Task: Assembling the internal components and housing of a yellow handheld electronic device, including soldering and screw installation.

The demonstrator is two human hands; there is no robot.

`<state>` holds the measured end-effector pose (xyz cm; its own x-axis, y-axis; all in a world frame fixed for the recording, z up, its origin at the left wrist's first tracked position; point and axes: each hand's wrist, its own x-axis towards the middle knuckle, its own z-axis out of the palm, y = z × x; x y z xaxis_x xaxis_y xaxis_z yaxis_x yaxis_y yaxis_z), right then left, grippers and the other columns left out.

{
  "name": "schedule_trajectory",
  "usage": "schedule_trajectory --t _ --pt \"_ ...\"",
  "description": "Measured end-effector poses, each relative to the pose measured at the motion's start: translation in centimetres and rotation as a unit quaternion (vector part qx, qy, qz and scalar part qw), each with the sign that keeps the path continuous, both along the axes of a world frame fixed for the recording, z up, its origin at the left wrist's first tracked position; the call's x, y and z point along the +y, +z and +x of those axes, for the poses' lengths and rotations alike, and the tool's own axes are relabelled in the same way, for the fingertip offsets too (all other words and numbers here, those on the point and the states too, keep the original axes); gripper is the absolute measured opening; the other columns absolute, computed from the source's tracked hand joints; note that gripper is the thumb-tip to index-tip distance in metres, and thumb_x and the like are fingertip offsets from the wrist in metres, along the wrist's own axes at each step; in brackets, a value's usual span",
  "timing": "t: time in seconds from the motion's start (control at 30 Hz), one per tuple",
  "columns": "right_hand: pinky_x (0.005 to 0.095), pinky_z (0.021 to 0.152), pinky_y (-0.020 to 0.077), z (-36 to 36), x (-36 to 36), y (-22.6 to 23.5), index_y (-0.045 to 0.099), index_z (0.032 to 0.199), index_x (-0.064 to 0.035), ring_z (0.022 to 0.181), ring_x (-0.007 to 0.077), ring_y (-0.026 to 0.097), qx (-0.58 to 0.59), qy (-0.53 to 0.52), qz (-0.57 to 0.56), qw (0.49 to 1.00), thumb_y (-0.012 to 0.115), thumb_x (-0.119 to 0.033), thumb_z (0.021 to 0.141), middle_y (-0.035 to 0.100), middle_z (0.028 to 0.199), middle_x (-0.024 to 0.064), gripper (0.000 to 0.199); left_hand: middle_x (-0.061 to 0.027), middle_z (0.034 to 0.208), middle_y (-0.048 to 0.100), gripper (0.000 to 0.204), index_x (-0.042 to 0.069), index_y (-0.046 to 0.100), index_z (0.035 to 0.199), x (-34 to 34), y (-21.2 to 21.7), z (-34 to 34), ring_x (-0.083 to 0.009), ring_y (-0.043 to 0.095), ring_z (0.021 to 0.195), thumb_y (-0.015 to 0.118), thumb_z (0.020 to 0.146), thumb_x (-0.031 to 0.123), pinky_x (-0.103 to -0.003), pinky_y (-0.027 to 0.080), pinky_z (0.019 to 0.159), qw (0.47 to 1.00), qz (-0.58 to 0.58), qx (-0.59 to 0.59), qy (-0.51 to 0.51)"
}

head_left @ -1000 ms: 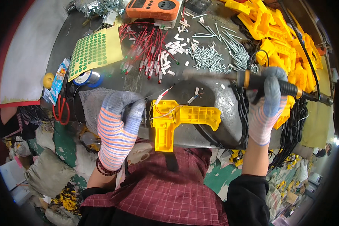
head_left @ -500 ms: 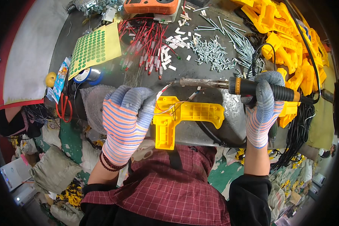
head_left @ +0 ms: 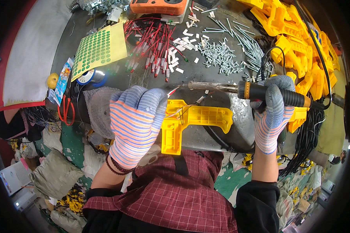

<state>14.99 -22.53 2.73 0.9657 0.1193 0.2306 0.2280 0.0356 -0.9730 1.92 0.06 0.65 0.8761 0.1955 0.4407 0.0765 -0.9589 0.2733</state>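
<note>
Shell (head_left: 200, 115) just right of the left hand (head_left: 138, 116), iron (head_left: 256, 92) in the right hand (head_left: 274, 112)

One yellow shell lies on the dark surface (head_left: 194, 73), hollow side up, between the two gloved hands. The left hand is close by its left end and covers part of that end from view; whether they touch I cannot tell. The right hand is well apart from the shell, off its right end.

The left hand is curled tight, pinching one red-and-white lead (head_left: 172, 92) just beyond the shell's upper left corner. The right hand is closed around the handle of the one iron, whose shaft runs leftward beyond the shell. Its tip is at the lead's end; contact cannot be made out. Thin wires (head_left: 181, 111) cross the shell's left part, their number unclear.

Left of the shell, past the left hand, are one pair of scissors (head_left: 67, 110) and, farther beyond, one spool (head_left: 91, 77) and one sheet (head_left: 99, 50) of green dots. Straight beyond the shell are red-wired lamps (head_left: 155, 58), white sleeves (head_left: 186, 40) and one orange meter (head_left: 159, 7). Beyond and right lie short screws (head_left: 221, 56), long screws (head_left: 252, 50) and a heap of yellow parts (head_left: 295, 42), all too many to count.
</note>
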Motion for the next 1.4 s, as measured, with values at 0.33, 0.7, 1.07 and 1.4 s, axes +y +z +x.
schedule_trajectory --t 0.33,0.7,1.07,1.4 --pt "0.0247 0.077 0.0483 -0.2 -0.5 -0.1 0.059 0.104 -0.0054 0.082 0.0099 0.057 -0.005 0.046 0.055 0.997 0.073 -0.014 0.085 0.06 0.094 0.0023 0.025 -0.0093 0.082 0.062 0.015 0.01 0.066 0.092 0.2 0.3 0.7 -0.0313 0.062 0.071 0.074 0.079 0.009 -0.042 0.047 0.062 1.0 0.0 0.011 -0.029" --pt "0.0236 0.059 0.0466 -0.3 0.0 0.2 0.057 0.096 -0.0076 0.072 0.0109 0.055 -0.002 0.008 0.0 1.0 0.071 -0.024 0.082 0.054 0.088 0.0021 0.025 -0.0089 0.082 0.062 0.017 0.011 0.066 0.093 0.5 0.1 0.6 -0.0307 0.062 0.071 0.074 0.079 0.009 -0.043 0.047 0.063 0.999 -0.001 0.002 -0.049" --pt "0.0249 0.069 0.0474 -0.3 -0.7 0.4 0.061 0.098 -0.0059 0.076 0.0089 0.054 0.007 0.047 0.055 0.997 0.071 -0.015 0.085 0.059 0.09 0.0011 0.019 -0.0098 0.084 0.062 0.016 0.009 0.065 0.093 0.4 -0.6 0.4 -0.0309 0.062 0.072 0.072 0.08 0.006 -0.042 0.047 0.063 1.0 -0.018 0.0 -0.006" --pt "0.0202 0.061 0.0435 0.9 -4.0 1.4 0.06 0.098 -0.0115 0.078 0.0066 0.054 -0.007 -0.12 0.032 0.992 0.071 -0.029 0.084 0.056 0.093 -0.0024 0.024 -0.0087 0.086 0.062 0.014 0.008 0.065 0.091 0.7 1.6 1.9 -0.031 0.062 0.077 0.072 0.079 0.009 -0.043 0.049 0.069 0.976 -0.2 -0.005 -0.089"
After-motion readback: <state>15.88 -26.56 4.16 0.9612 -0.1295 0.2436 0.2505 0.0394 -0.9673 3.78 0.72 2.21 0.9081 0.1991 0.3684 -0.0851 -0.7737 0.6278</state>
